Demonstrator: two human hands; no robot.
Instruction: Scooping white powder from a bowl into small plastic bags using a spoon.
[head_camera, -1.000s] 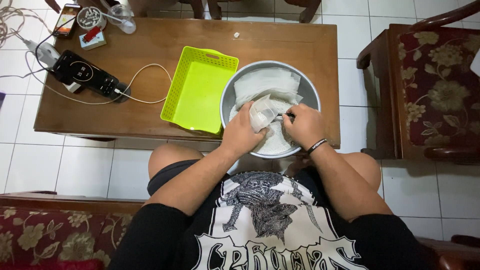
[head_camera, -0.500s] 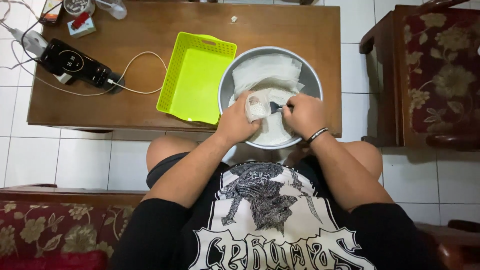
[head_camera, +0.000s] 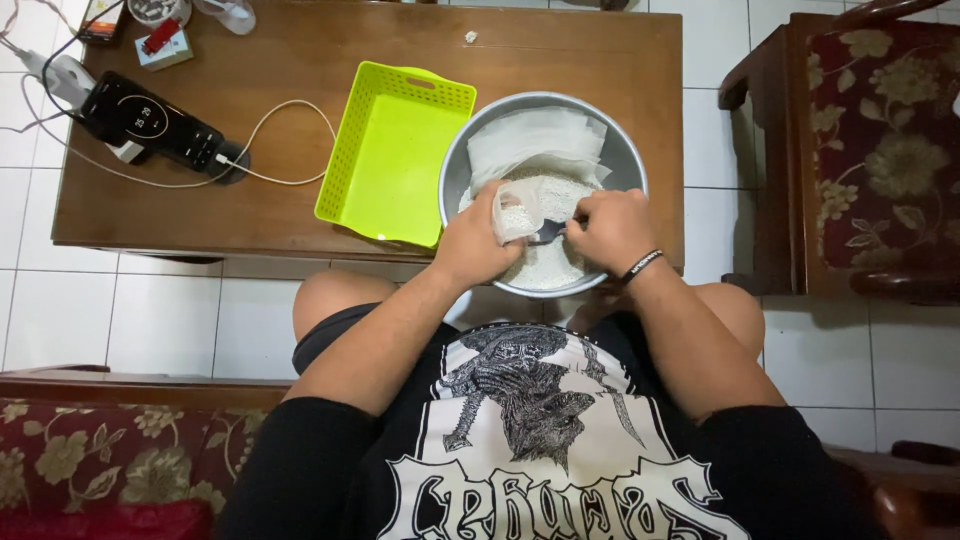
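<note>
**Bag Filling Over the Bowl, Basket Holds No Bags**

Every place here is given from the bowl (head_camera: 620, 150), a round metal one at the near edge of the wooden table (head_camera: 300, 100). Far to its left lies a black phone (head_camera: 150, 125) with a white cable (head_camera: 290, 140) curling toward the bowl. Just left of the bowl, touching or nearly touching its rim, stands a lime-green basket (head_camera: 395, 150); no filled bag shows in it.

Over the bowl's near half the left hand (head_camera: 475, 245) is closed around a small clear bag (head_camera: 515, 212), mouth held open, with some white grains already in it. The grains (head_camera: 545, 262) fill the bowl's near part; a stack of white sheets or bags (head_camera: 535, 140) rests at its far side. The right hand (head_camera: 610, 228) is clenched on a dark spoon (head_camera: 548, 232) whose tip points at the bag's mouth. The two hands sit close together, almost meeting.

By the look of it the work is early: one bag partly filled, much grain left.
</note>
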